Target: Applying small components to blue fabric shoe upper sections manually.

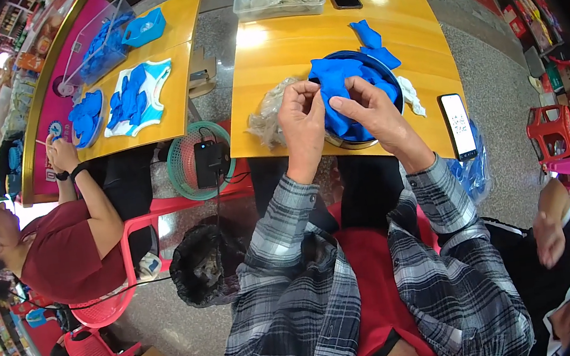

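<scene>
Presumably for control, a blue piece (pixel 332 75) is pinched by left hand (pixel 303 125) and right hand (pixel 382 118) fingers (pixel 351 108) above the bowl (pixel 399 90) at twelve o'clock.

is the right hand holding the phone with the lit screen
No, the right hand grips a blue piece, while the lit phone lies apart, to the hand's right.

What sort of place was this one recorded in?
Probably a small shop with tables used for handwork: packaged goods are crowded along the right side, a red plastic stool stands nearby, and a wooden table bears soft blue pieces.
</scene>
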`<state>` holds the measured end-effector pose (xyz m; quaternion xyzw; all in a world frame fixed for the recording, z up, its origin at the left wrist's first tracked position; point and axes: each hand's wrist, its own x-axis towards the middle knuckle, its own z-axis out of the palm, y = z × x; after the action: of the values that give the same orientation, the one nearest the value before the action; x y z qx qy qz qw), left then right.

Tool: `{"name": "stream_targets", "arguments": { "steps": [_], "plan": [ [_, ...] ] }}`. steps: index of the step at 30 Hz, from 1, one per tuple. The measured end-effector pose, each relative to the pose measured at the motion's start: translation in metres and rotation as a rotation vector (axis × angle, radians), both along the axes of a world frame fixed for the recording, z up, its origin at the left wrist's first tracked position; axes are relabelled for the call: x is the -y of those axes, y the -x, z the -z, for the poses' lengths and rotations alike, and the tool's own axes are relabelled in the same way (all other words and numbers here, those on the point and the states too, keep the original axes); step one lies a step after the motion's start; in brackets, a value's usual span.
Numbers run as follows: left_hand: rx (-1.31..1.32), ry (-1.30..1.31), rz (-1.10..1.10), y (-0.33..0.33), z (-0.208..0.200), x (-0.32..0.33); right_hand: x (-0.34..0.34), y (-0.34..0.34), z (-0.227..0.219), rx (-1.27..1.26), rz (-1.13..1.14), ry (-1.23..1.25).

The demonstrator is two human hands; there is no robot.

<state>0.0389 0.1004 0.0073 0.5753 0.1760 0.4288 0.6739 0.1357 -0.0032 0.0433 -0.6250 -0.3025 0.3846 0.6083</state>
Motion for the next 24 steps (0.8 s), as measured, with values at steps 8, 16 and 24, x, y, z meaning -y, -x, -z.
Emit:
{"name": "stream_targets", "arguments": {
  "steps": [8,16,24],
  "plan": [
    [-0.014,0.316,0.269,0.009,-0.005,-0.003,0.007,-0.007,-0.004,-0.178,0.036,0.036],
    [-0.247,0.296,0.293,0.017,-0.002,-0.001,0.009,-0.008,0.015,0.432,0.021,-0.020],
    [-0.241,0.347,0.368,0.033,-0.016,0.013,0.024,-0.013,-0.004,0.234,-0.091,0.090]
  ]
}}
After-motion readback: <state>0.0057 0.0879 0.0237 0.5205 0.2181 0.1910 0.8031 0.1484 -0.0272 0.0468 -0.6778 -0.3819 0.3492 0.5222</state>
